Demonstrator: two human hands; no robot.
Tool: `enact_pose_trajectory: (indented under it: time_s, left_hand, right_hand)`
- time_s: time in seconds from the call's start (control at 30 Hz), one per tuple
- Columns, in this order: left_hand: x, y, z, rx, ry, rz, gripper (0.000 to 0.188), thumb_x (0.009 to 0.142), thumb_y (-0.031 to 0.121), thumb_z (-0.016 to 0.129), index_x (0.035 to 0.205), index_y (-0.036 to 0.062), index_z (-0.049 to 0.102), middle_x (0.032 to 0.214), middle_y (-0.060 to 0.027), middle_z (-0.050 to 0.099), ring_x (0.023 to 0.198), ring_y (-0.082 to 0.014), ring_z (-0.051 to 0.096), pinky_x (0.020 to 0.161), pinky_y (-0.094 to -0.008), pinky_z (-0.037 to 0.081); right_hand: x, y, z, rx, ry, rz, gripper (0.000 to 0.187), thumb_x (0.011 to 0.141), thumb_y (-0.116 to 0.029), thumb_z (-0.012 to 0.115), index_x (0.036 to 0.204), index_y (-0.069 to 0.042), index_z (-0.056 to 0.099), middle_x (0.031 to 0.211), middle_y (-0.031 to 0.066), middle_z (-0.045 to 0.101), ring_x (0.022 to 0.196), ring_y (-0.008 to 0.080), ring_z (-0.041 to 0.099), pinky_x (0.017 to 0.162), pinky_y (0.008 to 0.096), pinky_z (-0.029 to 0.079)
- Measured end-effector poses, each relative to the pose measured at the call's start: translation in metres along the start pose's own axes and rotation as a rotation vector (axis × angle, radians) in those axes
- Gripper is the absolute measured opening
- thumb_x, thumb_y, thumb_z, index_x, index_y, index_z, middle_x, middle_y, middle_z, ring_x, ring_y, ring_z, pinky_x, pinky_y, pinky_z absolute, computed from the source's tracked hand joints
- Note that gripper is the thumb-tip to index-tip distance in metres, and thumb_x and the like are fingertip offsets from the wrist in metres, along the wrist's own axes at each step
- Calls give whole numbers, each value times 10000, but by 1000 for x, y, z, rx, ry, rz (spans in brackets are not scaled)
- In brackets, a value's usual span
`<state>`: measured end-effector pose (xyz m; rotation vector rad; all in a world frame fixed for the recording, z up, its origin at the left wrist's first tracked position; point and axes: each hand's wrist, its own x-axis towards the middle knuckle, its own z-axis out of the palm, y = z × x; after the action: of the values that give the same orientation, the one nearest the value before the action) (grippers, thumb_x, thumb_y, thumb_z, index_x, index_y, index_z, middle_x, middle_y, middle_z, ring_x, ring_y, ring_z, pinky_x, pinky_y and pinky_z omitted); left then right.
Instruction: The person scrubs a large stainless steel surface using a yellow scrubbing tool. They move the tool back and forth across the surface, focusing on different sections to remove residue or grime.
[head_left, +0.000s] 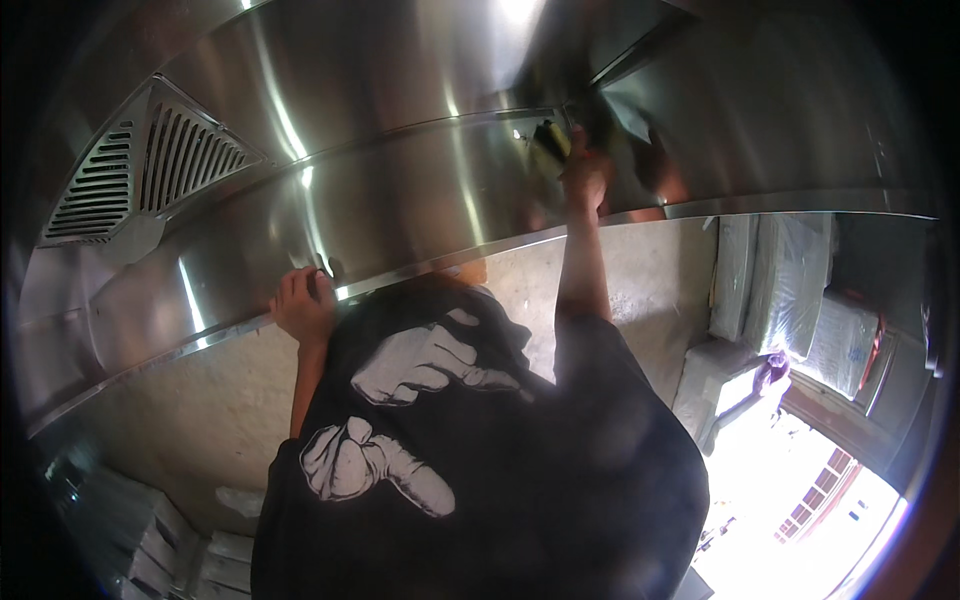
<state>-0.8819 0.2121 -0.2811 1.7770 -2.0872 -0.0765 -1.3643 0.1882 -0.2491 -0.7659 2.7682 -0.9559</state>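
A large shiny stainless-steel panel (390, 190) spans the upper part of the head view, with a folded rim along its near side. My left hand (303, 303) rests at that rim, its bent fingers hooked over the metal. Farther over the panel, to the right, my right hand (585, 178) is closed around a yellow-and-black object (552, 143). The object is small and partly hidden by my fingers, so its exact kind does not show. It is close to a seam in the steel, and I cannot tell whether it touches the surface.
A slotted metal vent (145, 170) is set into the steel at the far left. Plastic-wrapped packages (790, 285) stand at the right, near a bright opening (790, 500). More wrapped pieces (130, 525) lie at the lower left beside a plain wall (200, 425).
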Motion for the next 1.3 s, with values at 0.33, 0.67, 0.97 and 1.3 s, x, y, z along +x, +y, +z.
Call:
enact_pose_trajectory:
  time_s: [0.33, 0.67, 0.97, 1.3]
  left_hand:
    - [9, 5, 5, -42, 51, 11, 148, 863, 284, 649, 926, 166, 712, 937, 6, 660, 891, -215, 653, 764, -391, 446]
    - [7, 3, 7, -52, 156, -3, 87, 790, 232, 631, 795, 149, 605, 828, -7, 583, 773, -238, 597, 696, -398, 398]
    - [4, 3, 12, -47, 163, -11, 130, 785, 226, 640, 800, 134, 549, 816, -21, 549, 765, -266, 569, 687, -414, 374]
    - [-6, -7, 9, -290, 291, -40, 173, 841, 182, 617, 933, 48, 556, 997, -158, 567, 960, -341, 545, 852, -456, 437]
  right_hand:
    - [-20, -36, -11, 372, -209, 9, 410, 977, -378, 666, 947, 29, 715, 665, 96, 679, 561, 152, 671, 521, 295, 520]
    - [-169, -135, 60, 667, -1119, -136, 316, 976, -244, 674, 1110, 42, 693, 770, 87, 698, 625, 129, 683, 587, 280, 568]
    - [-205, -163, 130, 334, -1163, -465, 316, 946, -273, 662, 1091, -2, 731, 762, 168, 724, 647, 202, 722, 657, 367, 586]
    - [-48, -87, 12, 205, -922, -115, 304, 992, -232, 634, 1140, 21, 712, 833, 130, 713, 654, 145, 681, 603, 291, 593]
